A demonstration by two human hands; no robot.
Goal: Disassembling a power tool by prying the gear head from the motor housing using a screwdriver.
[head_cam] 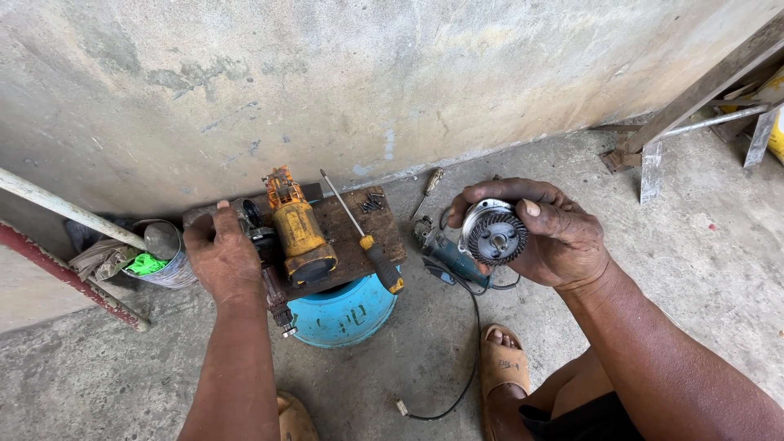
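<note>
just right hand [555, 237] grips gear head [492, 233]

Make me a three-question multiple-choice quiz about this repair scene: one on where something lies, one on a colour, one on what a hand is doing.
1. Where does the screwdriver lie?
A. on the wooden board
B. in the tin can
C. on the sandal

2. What colour is the round container under the board?
A. red
B. blue
C. white

3. What is the right hand doing?
A. resting flat on the floor
B. hanging free
C. holding a round gear part

Answers:
1 A, it rests slanted across the board, yellow-black handle toward the person.
2 B, its side under the board is blue.
3 C, the fingers wrap the toothed gear part, raised above the floor.
</note>
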